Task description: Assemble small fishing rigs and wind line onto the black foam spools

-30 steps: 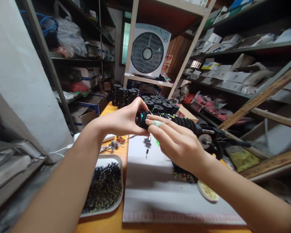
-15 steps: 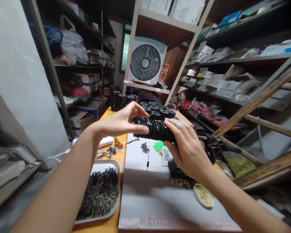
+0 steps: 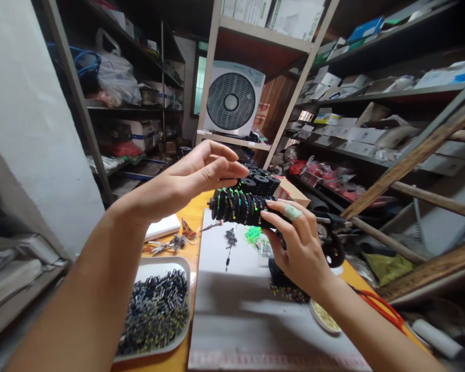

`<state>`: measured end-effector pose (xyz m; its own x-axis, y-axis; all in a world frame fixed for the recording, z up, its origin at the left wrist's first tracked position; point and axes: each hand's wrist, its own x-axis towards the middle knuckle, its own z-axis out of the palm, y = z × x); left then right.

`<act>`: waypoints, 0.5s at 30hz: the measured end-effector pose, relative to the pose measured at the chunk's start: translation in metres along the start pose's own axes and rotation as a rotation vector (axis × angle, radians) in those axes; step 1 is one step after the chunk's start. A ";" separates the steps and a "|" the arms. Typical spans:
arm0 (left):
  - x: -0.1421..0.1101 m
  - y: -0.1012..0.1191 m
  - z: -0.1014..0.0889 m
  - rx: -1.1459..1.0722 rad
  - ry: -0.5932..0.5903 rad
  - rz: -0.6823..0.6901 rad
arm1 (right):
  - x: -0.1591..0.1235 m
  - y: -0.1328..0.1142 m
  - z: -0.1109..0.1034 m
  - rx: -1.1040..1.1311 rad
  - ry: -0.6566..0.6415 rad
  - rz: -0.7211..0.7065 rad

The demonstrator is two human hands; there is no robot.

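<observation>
Right hand (image 3: 300,243): fingers curled round the row of black spools (image 3: 240,205). Left hand (image 3: 203,173): loosely open, grasping nothing, above the row's left end. Row held over the white board (image 3: 232,315); below it, bare board runs to the near edge. White tray (image 3: 188,305): left of row, beside board's left edge.

A: anyone able to read any text here? fan (image 3: 231,101) at 12 o'clock has tiny lettering up top, just a blur to me lol

B: nope. white boxes (image 3: 296,19) around 12 to 1 o'clock have green print, can't make out the words. pinkish marks on the white mat's (image 3: 232,320) 6 o'clock edge aren't legible either
</observation>
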<state>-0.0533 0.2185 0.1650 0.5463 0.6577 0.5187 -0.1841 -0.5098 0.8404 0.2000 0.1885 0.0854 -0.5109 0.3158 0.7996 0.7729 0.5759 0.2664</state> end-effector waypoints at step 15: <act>0.006 -0.016 -0.010 0.706 0.042 -0.088 | 0.001 0.002 0.003 0.031 0.041 -0.028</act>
<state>-0.0557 0.2360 0.1561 0.5000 0.7268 0.4710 0.4407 -0.6817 0.5841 0.2004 0.1918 0.0851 -0.5160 0.2684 0.8134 0.7460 0.6076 0.2728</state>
